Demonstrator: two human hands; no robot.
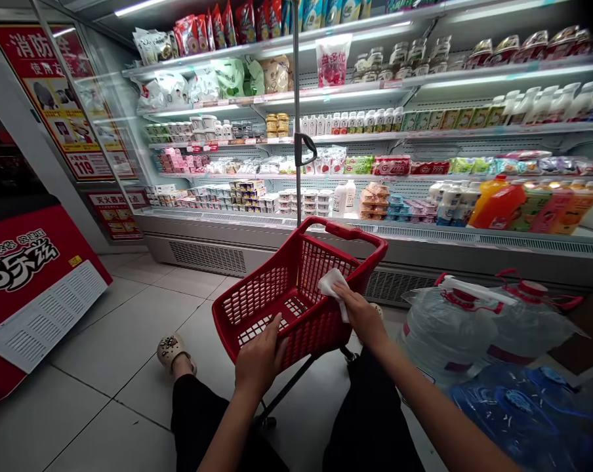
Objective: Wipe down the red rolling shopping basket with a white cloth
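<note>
A red plastic shopping cart (286, 331) with lattice sides stands between my legs, its push handle turned toward the shelves. My left hand (260, 357) is closed over the near rim of the cart, fingers on the inner side. In my right hand (363, 318) is a white wipe (332, 280), folded over the cart's right-hand rim near the handle and pressed against it. Part of the wipe hangs down the outer side. Inside, the cart's lattice floor shows through to the tiles.
A refrigerated display shelf (267, 246) full of dairy goods and drinks runs across the back. Large water bottles (444, 324) and blue water jugs (517, 400) stand at the right. A red freezer (35, 282) is at the left, on the tiled floor (100, 367).
</note>
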